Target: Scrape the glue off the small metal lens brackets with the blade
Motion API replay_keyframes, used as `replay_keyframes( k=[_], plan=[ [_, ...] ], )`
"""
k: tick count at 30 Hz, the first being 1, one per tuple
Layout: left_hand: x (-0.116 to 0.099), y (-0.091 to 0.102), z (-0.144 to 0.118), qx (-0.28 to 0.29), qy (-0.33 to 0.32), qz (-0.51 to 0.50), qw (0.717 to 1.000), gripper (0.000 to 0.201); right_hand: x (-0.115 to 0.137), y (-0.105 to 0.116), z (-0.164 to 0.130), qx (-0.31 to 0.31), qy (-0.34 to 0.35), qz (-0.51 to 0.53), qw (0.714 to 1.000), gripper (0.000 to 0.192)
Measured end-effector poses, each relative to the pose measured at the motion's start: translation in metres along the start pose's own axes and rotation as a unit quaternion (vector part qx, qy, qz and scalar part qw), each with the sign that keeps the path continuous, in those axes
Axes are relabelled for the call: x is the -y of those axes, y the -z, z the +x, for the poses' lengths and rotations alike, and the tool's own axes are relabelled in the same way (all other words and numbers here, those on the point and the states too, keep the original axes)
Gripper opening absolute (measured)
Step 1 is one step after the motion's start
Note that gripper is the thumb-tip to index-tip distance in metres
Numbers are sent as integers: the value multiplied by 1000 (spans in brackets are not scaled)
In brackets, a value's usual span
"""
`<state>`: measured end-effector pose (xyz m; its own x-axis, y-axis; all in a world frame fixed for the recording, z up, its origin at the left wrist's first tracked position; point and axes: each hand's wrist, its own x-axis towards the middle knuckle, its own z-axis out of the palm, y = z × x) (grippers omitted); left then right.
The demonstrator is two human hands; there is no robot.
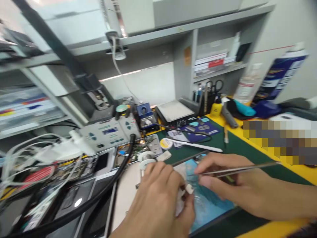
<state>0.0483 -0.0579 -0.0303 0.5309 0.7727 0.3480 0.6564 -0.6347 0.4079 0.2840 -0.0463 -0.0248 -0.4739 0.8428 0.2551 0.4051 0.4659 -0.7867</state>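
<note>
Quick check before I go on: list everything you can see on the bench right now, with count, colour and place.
tweezers: one, silver, in right hand
white piece: one, small, at left fingertips
phone: one, blue screen, under both hands
green mat: one, yellow-edged, bench top
white stick tool: one, on mat behind phone
control unit: one, grey, centre left
black hose: one, crossing lower left
spray can: one, blue and white, right rear
scissors: one pair, black, in pen holder
left hand: pinching white piece
right hand: gripping tweezers

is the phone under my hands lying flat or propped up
Flat: the phone lies face up on the green mat, beneath both hands.
</note>
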Motion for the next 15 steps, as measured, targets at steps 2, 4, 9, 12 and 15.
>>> replay_keyframes(
  k=[2,4,9,12,15],
  plan=[
    [5,-1,0,-2,-28,16,999,5,10,5,7,18,-60,60,996,8],
    [8,-1,1,4,-49,39,998,7,14,7,8,25,-87,79,993,6],
    [10,3,2,12,-71,80,994,7,10,5,4,37,-65,75,994,5],
    [11,3,2,7,-79,92,993,5,8,3,4,43,-56,88,994,6],
    [11,1,2,1,-77,87,993,6,6,1,3,43,-40,80,995,7]
  ],
)
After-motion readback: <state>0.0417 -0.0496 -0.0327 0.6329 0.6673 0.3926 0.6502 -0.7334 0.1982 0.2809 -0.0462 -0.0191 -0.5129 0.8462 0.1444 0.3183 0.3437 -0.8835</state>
